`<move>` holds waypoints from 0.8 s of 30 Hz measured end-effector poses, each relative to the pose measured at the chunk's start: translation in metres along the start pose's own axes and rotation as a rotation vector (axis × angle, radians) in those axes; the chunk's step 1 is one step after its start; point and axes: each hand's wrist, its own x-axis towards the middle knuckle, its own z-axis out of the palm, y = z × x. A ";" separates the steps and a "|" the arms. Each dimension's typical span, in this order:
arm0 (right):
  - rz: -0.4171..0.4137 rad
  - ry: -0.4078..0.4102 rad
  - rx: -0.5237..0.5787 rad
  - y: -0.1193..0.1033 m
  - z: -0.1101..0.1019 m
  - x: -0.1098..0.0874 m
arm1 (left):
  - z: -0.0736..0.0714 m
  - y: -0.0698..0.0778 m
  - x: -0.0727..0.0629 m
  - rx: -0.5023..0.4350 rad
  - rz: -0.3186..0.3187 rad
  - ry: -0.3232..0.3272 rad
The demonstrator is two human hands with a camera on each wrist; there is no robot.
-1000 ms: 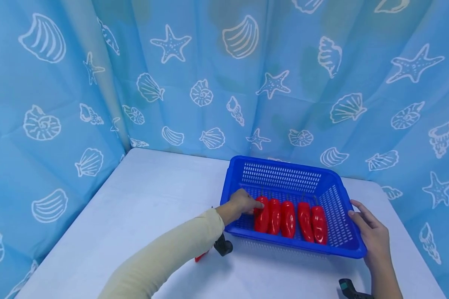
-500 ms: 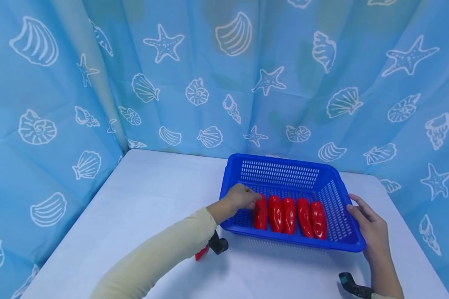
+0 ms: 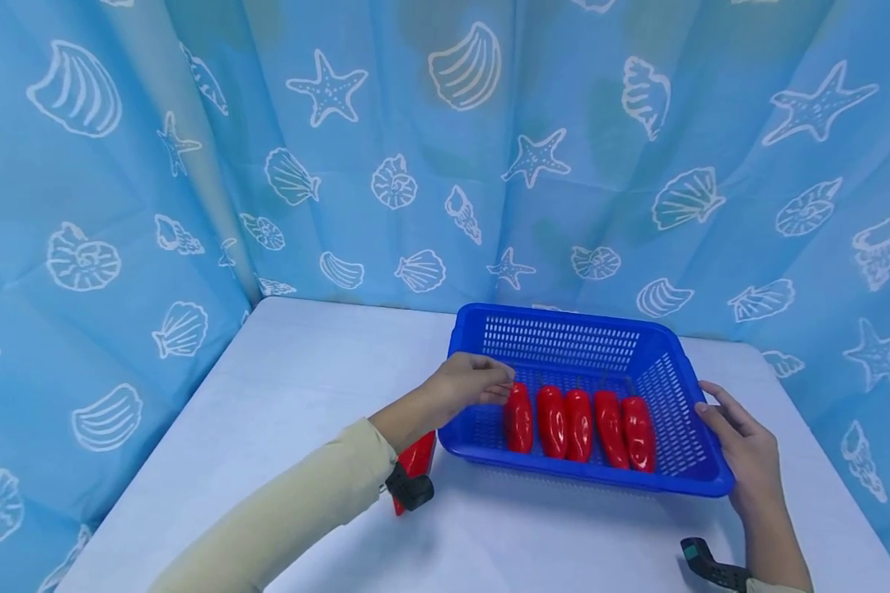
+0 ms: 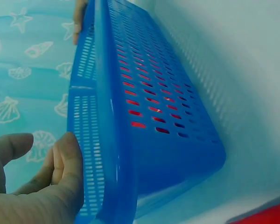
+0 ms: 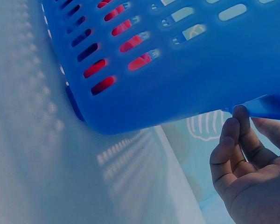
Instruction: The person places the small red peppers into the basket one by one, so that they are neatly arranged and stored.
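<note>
A blue plastic basket [image 3: 564,476] with slotted sides holds several glossy red chili peppers lying side by side. My left hand [image 3: 463,383] hovers over its left side, beside the top of the leftmost red chili pepper [image 3: 518,420]. In the left wrist view, the thumb and loosely bent fingers of this left hand [image 4: 46,186] are apart, with nothing between them. At the basket's right end my right hand [image 3: 745,453] grips the rim, thumb on top. The right wrist view shows the right hand [image 5: 252,172] with its fingertips at the rim; part of that contact is hidden.
A red object [image 3: 415,457] lies on the white table [image 3: 326,362] left of the basket, partly covered by my left forearm and a black wrist device [image 3: 413,487]. A blue shell-patterned curtain [image 3: 386,132] stands behind and to the left.
My left hand has let go of the leftmost chili pepper and drawn back left. That pepper now lies farther from its neighbour. More of the red object shows. The right hand stays on the rim.
</note>
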 end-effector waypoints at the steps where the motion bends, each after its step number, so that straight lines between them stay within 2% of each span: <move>1: 0.002 0.003 0.001 0.000 -0.001 0.000 | -0.002 0.001 -0.002 0.000 0.009 -0.007; 17: 0.000 0.003 -0.001 0.002 0.000 -0.001 | -0.025 -0.002 -0.024 -0.044 0.026 0.027; 24: 0.009 0.002 0.012 0.000 0.000 -0.001 | -0.037 -0.007 -0.029 -0.056 0.046 0.053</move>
